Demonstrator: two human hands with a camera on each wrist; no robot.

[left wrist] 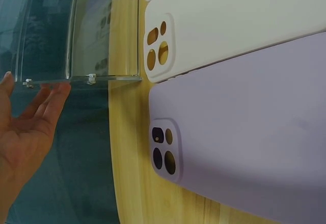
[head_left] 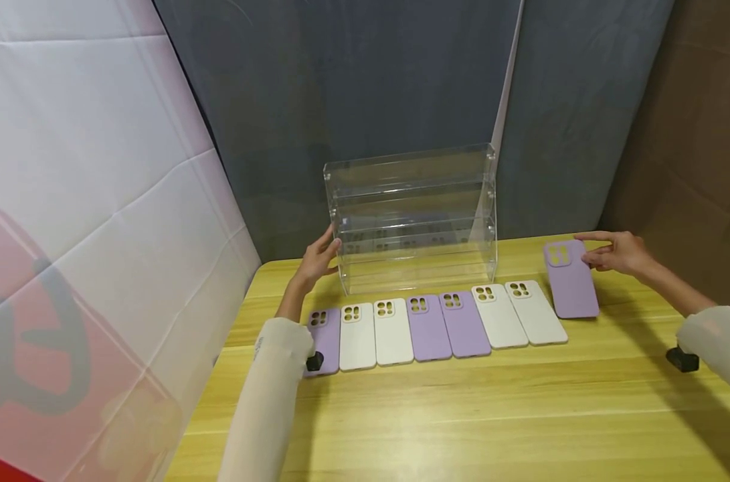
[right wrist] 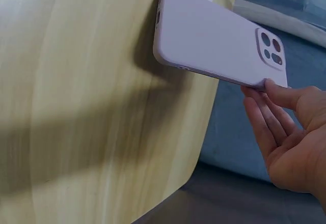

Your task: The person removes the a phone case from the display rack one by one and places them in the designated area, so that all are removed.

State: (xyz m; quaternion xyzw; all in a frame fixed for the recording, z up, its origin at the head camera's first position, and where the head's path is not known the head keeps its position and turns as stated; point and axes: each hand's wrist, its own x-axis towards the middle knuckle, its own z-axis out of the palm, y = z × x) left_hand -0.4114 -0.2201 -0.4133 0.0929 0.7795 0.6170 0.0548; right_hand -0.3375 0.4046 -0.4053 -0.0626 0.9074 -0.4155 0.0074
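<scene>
A purple phone case [head_left: 572, 284] stands tilted at the right end of a row of cases. My right hand [head_left: 620, 254] pinches its upper right edge between thumb and fingers. The right wrist view shows this case [right wrist: 214, 40] from its long side, my right hand [right wrist: 293, 127] at the camera-cutout end. A clear acrylic tiered rack [head_left: 413, 221] stands behind the row. My left hand [head_left: 316, 261] touches its left side with fingertips and thumb. In the left wrist view, the fingers of my left hand [left wrist: 30, 127] are nearly straight against the rack's side panel [left wrist: 114, 77].
On the wooden table [head_left: 431, 415], white cases [head_left: 358, 341] and purple cases [head_left: 431, 331] lie side by side in front of the rack. My left forearm overlaps the leftmost purple case [head_left: 330, 335]. A grey curtain [head_left: 401, 80] hangs behind; a white panel [head_left: 100, 134] borders the left.
</scene>
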